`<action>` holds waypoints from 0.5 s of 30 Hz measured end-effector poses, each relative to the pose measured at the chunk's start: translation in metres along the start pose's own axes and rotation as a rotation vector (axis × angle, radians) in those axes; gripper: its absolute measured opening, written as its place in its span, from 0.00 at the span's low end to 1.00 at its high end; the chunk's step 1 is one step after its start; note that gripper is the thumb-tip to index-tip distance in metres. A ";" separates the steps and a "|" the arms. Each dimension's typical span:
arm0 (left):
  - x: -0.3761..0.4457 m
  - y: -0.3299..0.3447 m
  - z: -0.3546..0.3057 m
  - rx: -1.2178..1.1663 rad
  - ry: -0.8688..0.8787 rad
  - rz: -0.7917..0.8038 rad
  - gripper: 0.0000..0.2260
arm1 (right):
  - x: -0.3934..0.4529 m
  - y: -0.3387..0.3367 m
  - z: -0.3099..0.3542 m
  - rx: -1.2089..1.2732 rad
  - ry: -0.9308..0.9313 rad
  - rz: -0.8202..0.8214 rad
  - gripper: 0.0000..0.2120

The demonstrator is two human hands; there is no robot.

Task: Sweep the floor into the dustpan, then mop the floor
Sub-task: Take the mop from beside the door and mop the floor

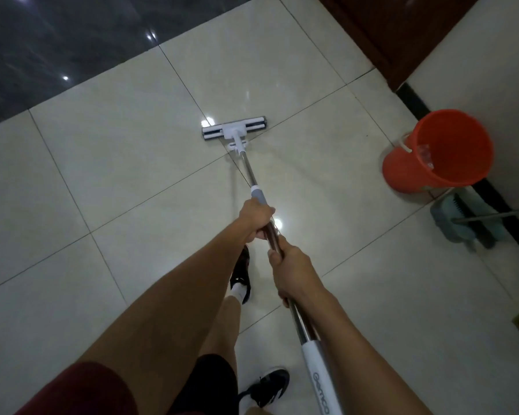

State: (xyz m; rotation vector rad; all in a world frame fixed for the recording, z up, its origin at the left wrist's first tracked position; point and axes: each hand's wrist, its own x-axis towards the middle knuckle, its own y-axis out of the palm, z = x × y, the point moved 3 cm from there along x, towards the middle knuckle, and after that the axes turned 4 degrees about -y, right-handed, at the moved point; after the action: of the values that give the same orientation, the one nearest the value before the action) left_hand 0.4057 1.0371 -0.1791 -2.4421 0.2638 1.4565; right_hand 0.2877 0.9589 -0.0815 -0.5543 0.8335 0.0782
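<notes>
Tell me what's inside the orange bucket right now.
Inside the orange bucket a crumpled piece of clear plastic lies against the inner wall. No water is visible, but the near wall covers part of the bottom, so that part cannot be seen.

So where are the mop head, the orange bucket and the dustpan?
mop head (233, 129), head view, on its white centre plate.
orange bucket (408, 172), head view, on its outer wall.
dustpan (444, 218), head view, on its teal body.

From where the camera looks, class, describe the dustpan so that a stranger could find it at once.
Start at the pale wall on the right with its black skirting. Below the orange bucket standing there, the dustpan lies on the floor. It is teal and low, unlike the tall orange bucket.
</notes>
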 end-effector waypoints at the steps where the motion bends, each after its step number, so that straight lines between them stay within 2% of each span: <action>1: 0.013 -0.008 -0.018 -0.008 -0.002 0.000 0.09 | 0.018 -0.005 0.014 -0.007 -0.010 -0.002 0.18; 9: 0.099 -0.085 -0.158 -0.071 0.014 -0.020 0.12 | 0.150 -0.034 0.141 -0.017 -0.025 0.028 0.17; 15: 0.136 -0.129 -0.210 -0.068 0.018 -0.044 0.11 | 0.200 -0.030 0.200 0.078 0.015 0.065 0.16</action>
State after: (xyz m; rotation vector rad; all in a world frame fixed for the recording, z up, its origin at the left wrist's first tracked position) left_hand 0.6828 1.0874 -0.1851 -2.4990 0.1662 1.4492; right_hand 0.5680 1.0030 -0.1050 -0.4547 0.8658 0.1005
